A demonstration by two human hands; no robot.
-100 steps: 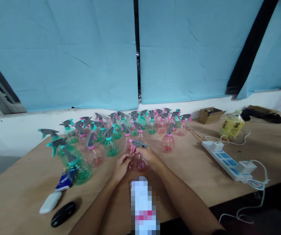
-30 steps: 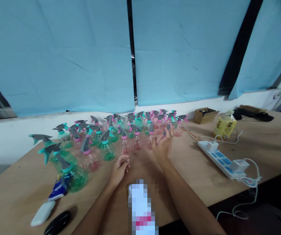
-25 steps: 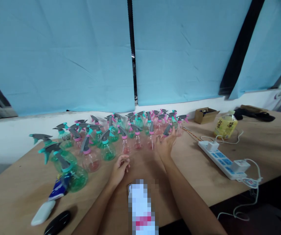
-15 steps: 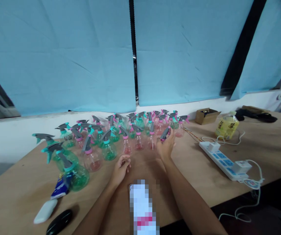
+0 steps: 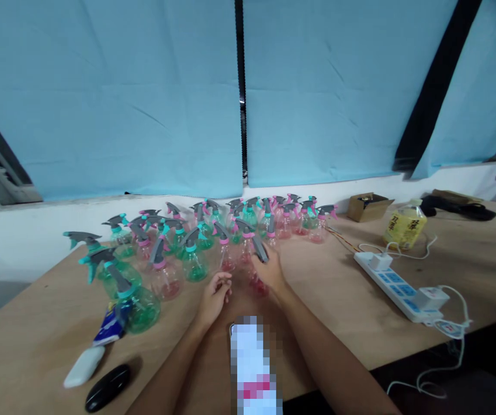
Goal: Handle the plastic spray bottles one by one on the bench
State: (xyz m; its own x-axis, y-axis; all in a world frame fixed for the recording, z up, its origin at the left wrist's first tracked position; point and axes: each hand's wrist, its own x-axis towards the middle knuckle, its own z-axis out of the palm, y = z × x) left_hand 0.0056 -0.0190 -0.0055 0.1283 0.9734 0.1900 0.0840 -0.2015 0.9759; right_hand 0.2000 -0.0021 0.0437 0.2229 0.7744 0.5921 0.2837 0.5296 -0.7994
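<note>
My right hand [image 5: 270,271] is closed around a spray bottle with a grey trigger head and a clear pinkish body [image 5: 258,285]. The hand hides its collar and part of the body. It is in front of a row of similar spray bottles, close to a pink-collared one [image 5: 247,245]. My left hand [image 5: 215,293] rests on the table, fingers loosely curled and holding nothing. Just beyond it stand a pink spray bottle [image 5: 226,258] and a green spray bottle [image 5: 195,270]. Below, between my forearms, lies a phone-like object [image 5: 250,363], blurred by pixels.
Several more green and pink spray bottles crowd the table's back and left, including a large green one [image 5: 143,311]. A blue packet [image 5: 112,325], white case [image 5: 84,366] and black case [image 5: 108,387] lie front left. On the right are a power strip [image 5: 393,288], yellow drink bottle [image 5: 405,226] and cardboard box [image 5: 368,207].
My right hand has moved left and slightly nearer, carrying the spray bottle from the right end of the front row. My left hand stays in place. The view has shifted slightly.
</note>
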